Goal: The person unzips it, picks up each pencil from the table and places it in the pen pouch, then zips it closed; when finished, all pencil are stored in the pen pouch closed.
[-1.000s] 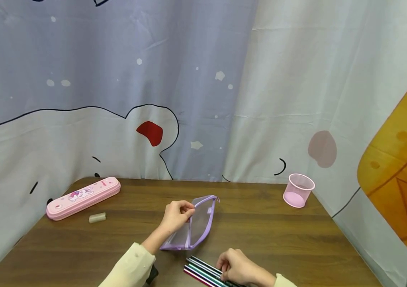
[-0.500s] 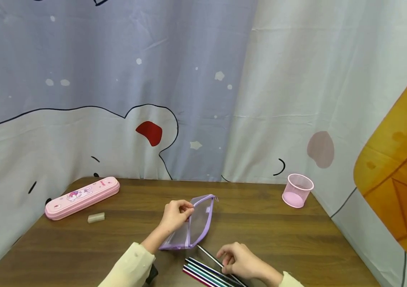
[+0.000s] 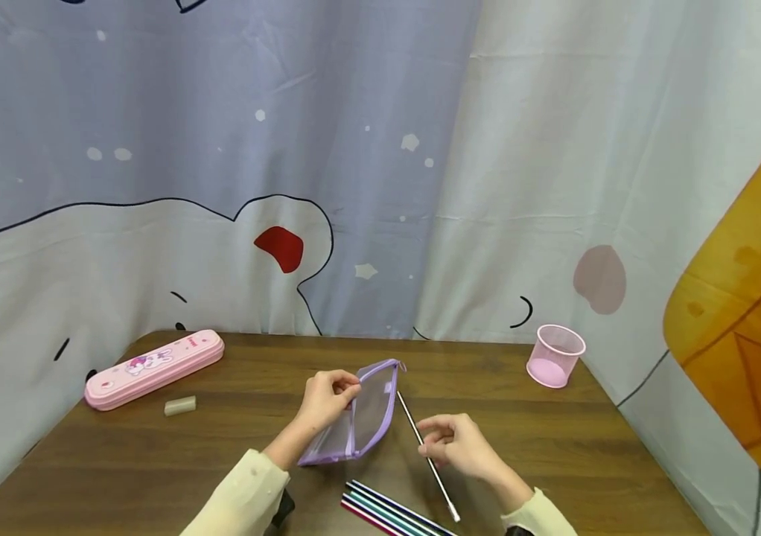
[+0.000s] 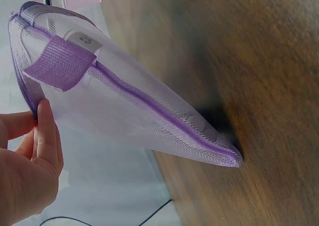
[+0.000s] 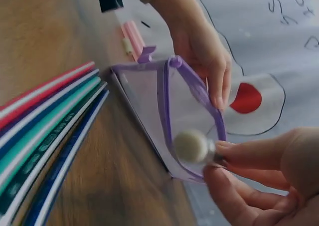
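My left hand pinches the upper rim of a purple-edged mesh zip pouch, whose mouth gapes toward the right. Thumb and fingers of my right hand hold a pencil slantwise just right of the pouch. Its white eraser end faces the right wrist camera, while the far end reaches up beside the pouch rim in the head view. Below the pouch, several striped pencils lie side by side on the wooden table. In the left wrist view the pouch's mesh side and purple tab show.
A pink pencil case lies at the table's back left, with a pale eraser in front of it. At the back right stands a pink mesh cup. Behind the table hangs a printed curtain.
My right hand has drawn one pencil away from the row and lifted it up and to the right, beside the pouch. The left hand keeps its hold on the pouch, almost still.
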`<state>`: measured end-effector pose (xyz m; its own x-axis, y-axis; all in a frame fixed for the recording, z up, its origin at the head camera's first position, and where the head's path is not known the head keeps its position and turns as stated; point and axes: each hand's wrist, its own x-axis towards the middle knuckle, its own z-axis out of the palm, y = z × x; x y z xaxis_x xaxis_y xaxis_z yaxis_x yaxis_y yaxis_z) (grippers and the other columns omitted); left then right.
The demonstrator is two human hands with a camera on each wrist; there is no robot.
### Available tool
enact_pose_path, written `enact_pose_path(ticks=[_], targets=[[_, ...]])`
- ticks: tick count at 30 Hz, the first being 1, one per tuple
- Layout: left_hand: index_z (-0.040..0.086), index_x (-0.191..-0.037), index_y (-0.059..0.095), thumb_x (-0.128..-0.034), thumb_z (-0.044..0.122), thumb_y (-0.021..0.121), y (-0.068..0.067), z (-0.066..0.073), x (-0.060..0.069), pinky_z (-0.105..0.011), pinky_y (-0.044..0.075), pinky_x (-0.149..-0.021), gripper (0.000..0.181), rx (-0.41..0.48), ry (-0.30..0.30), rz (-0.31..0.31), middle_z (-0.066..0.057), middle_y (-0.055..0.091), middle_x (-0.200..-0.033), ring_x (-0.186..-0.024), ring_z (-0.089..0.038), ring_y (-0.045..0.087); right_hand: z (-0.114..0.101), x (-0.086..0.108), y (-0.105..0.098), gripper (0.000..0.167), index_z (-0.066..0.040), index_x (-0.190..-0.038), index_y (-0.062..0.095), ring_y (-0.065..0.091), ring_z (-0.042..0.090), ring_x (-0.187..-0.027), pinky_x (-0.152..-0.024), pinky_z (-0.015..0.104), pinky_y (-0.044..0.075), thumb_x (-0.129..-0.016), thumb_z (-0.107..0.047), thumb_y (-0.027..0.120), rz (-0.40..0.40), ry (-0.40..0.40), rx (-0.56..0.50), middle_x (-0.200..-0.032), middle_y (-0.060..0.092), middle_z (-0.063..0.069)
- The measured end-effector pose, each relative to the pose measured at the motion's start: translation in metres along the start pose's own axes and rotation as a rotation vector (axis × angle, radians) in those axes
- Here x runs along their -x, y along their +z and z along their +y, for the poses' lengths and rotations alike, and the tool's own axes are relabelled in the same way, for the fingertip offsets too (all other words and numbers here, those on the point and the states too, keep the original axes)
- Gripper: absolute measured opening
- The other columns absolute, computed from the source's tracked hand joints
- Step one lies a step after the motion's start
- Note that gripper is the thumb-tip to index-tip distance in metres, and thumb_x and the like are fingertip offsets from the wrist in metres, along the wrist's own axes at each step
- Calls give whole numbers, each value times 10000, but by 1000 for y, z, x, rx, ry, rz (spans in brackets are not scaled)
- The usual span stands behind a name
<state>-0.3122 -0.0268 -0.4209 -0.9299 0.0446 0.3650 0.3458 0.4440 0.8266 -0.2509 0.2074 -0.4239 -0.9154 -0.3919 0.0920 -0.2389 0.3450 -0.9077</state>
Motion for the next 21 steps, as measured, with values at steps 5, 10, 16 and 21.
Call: enact_pose_path(ticks=[5,10,16,21], targets=[[-5,-774,669,-737,18,664,-1,-1,0,-152,462,-414,44,26,-13,2,-86,634,-615,-465,-63,526,-4,-18,13,397,145,-1108,516,568,80,-592,-560,320,555,-759,-4,632,134,54,-107,-817,628,290],[2,-780,671,-742,23,660,1,-2,0,-150,470,-422,44,35,-15,10,-95,631,-616,-476,-69,536,-5,-38,30,408,129,-1125,510,593,98,-597,-591,341,565,-764,-13,638,228,83,-214,-808,652,234],[-20,-807,667,-752,26,650,3,1,1,-144,472,-430,73,41,-7,4,-106,632,-631,-496,-70,537,0,-55,45,421,132,-1126,493,596,73,-593,-578,262,558,-760,-12,642,313,132,-332,-736,657,75],[-25,-815,664,-757,27,646,8,5,3,-144,476,-432,80,58,-6,-13,-116,635,-642,-502,-72,545,2,-64,52,427,137,-1123,484,581,56,-572,-563,233,553,-756,-9,646,382,170,-359,-705,630,17]])
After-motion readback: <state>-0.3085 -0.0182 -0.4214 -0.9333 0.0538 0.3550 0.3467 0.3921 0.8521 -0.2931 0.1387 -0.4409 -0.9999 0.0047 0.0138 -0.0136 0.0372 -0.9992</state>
